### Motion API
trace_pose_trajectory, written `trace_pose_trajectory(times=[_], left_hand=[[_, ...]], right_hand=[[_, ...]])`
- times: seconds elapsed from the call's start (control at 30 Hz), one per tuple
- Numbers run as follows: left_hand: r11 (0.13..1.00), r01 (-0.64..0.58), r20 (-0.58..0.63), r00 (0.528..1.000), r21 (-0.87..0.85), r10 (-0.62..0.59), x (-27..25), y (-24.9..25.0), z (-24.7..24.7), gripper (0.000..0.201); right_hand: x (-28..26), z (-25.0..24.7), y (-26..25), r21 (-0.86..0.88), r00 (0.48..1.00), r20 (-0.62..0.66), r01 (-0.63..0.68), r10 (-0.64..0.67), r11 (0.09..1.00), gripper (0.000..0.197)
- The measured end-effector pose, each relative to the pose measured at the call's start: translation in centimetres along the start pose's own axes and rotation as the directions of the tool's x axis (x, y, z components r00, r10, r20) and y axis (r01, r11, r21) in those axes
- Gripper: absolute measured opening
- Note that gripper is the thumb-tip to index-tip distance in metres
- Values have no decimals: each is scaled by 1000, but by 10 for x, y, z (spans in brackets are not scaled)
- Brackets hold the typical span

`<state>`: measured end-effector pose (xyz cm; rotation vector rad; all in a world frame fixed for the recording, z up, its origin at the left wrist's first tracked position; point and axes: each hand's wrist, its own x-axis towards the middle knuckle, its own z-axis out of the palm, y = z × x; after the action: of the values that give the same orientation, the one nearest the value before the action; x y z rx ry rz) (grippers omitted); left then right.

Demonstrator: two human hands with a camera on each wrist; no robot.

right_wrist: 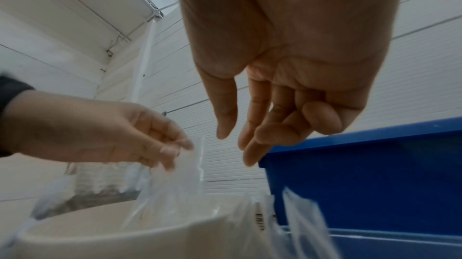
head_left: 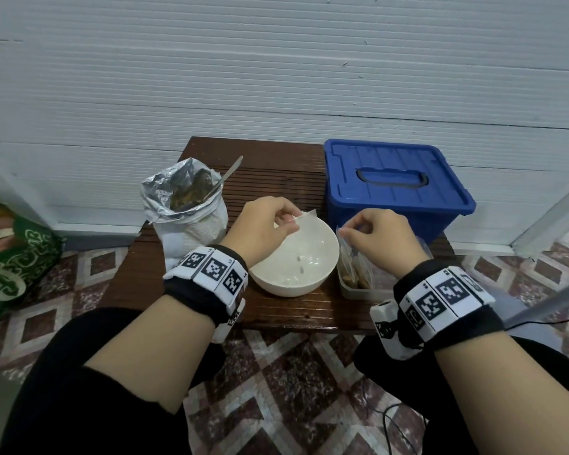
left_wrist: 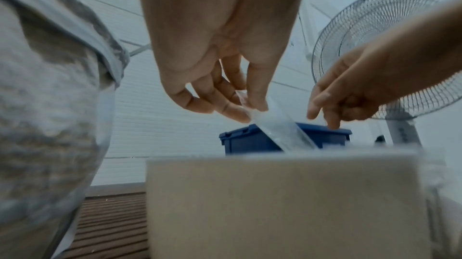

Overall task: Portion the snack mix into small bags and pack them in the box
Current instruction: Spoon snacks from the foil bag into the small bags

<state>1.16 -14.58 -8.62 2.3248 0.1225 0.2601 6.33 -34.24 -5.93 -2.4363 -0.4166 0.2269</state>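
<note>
One crinkly clear bag (head_left: 304, 215) in left grip (head_left: 266, 221) pinch; right grip (head_left: 380, 234) loosely curled, bare.

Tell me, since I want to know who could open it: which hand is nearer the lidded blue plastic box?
Right. The right hand hovers just in front of the lidded blue plastic box; the left hand is farther away, over the white bowl.

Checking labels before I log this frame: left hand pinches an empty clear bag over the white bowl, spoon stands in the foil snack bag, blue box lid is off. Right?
One error: the blue box has its lid on, as the head view shows. The rest holds: the left hand pinches the clear bag over the white bowl, and the spoon stands in the foil snack bag.
</note>
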Motion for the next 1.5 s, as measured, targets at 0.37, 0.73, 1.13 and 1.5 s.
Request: trace_pose_trajectory(times=[0.37, 0.73, 1.13, 1.5], left_hand=[[978, -11, -86, 996, -210, -7, -4, 8, -12, 20], [965, -160, 34, 987, 208, 156, -2, -4, -12, 79], [987, -144, -1, 989, 66, 145, -1, -5, -11, 20], [990, -114, 20, 993, 78, 113, 0, -4, -12, 9]], right_hand=[[-2, 23, -14, 36, 986, 130, 101, -105, 994, 9], [1, 18, -13, 251, 995, 49, 70, -85, 965, 4], [-3, 13, -20, 454, 987, 147, -6, -68, 891, 23], [-1, 13, -20, 484, 985, 168, -62, -23, 873, 20]])
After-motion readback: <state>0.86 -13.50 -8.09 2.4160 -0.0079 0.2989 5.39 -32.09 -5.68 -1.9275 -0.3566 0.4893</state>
